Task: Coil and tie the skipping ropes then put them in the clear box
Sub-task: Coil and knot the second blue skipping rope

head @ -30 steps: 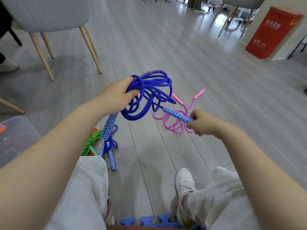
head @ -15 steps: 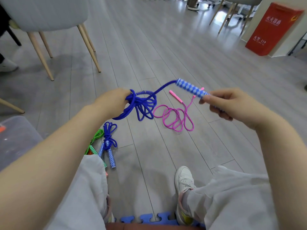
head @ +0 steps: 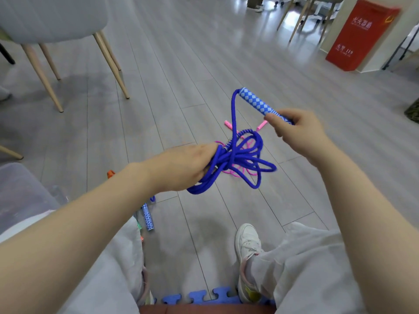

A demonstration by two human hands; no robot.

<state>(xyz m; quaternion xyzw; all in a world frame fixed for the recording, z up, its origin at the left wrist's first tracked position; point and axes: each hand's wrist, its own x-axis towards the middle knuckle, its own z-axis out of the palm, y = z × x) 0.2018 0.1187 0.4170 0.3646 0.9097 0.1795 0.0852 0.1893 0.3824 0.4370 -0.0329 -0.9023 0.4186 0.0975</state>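
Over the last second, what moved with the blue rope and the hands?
The right hand carried the blue handle from low beside the coil up and to the right, and the rope now runs from it down into the bundle. The left hand kept gripping the bundle, now lower. The pink rope stayed on the floor.

Open grey floor (head: 181,64) fills the frame's centre, hemmed by chair legs (head: 111,62) at upper left, a red cabinet (head: 360,35) upper right and a pink rope (head: 235,171) mid-frame.

Head-worn camera, facing forward and down, near the hands (head: 226,152)
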